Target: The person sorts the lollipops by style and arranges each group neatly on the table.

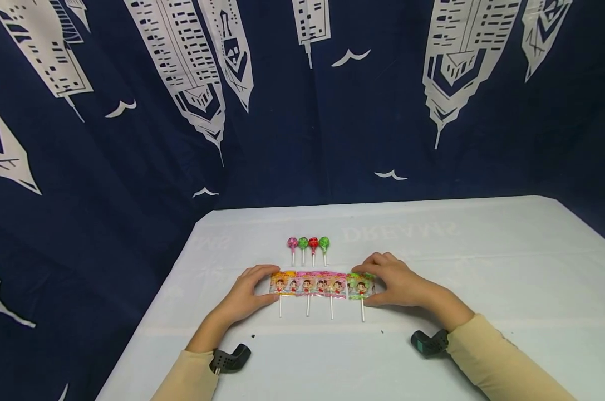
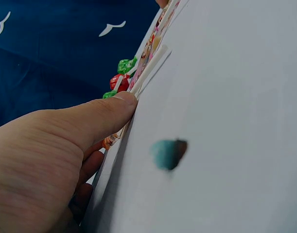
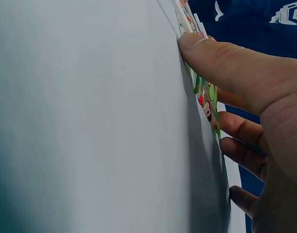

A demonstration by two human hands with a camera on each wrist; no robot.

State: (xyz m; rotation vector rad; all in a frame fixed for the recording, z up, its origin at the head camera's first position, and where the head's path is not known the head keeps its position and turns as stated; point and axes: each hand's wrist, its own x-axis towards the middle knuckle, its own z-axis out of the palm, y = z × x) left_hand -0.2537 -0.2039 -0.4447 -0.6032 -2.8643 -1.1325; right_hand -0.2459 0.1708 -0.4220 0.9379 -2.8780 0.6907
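Several flat lollipops in printed wrappers lie side by side in a row on the white table, sticks toward me. My left hand (image 1: pixel 245 296) grips the orange-wrapped lollipop (image 1: pixel 288 285) at the row's left end, fingers at its upper edge and thumb at its lower edge. Two pink-wrapped lollipops (image 1: pixel 320 284) fill the middle. At the right end, my right hand (image 1: pixel 401 283) holds the green-wrapped lollipop (image 1: pixel 360 285) between thumb and fingers. In the right wrist view, the thumb lies over the near edge of that green wrapper (image 3: pixel 206 104).
Behind the row stand out several round lollipops, lying in a line: a pink one (image 1: pixel 293 243), a red one (image 1: pixel 313 243) and two green ones (image 1: pixel 324 243). Small dark specks dot the white table (image 1: pixel 322 362). A dark blue printed curtain (image 1: pixel 282 150) hangs beyond its far edge.
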